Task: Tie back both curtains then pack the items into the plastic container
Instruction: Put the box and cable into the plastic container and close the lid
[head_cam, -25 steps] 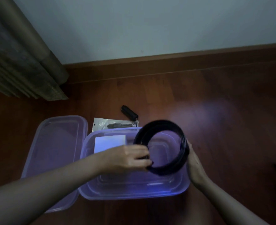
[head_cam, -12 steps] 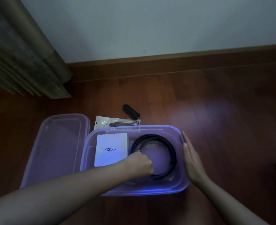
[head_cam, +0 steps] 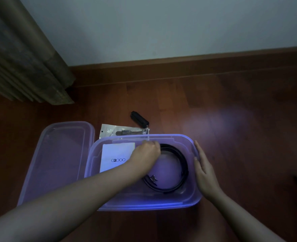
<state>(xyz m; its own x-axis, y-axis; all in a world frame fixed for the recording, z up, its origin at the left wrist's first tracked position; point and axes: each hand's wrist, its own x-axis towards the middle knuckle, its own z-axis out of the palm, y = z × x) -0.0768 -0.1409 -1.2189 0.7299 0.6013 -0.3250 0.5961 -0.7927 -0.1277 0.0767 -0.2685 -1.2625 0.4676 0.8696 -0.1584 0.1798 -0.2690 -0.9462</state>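
- My left forearm comes in from the lower left, over the near rim of the plastic container (head_cam: 144,206) and into it.
- My right hand (head_cam: 205,170) is open: fingers straight and together, flat against the outside of the container's right wall.
- The container sits on the wooden floor (head_cam: 231,119), open, with see-through purple walls.
- Inside on the right is a black belt (head_cam: 184,165), coiled in a loop and lying flat on the bottom, with its metal buckle (head_cam: 153,179) on the near-left side of the coil.
- My left hand (head_cam: 146,154) has its fingers curled at the far-left edge of the coil. I can't tell whether it's actually pinching the belt or just touching it.
- Inside on the left is a white box (head_cam: 116,154) printed "G2000", lying flat and partly covered by my left hand.
- The lid (head_cam: 60,154) lies on the floor just left of the container, touching or slightly under its left rim.
- Just behind the far wall, on the floor, is a clear bag (head_cam: 119,131) with a small dark item in it.
- A short black ribbed object (head_cam: 139,118) lies at the bag's far-right corner; I can't identify it.
- At the far left, the curtain (head_cam: 22,58) hangs in folds down to the floor.
- At the back, a brown skirting board (head_cam: 196,65) runs under a pale wall (head_cam: 161,28).
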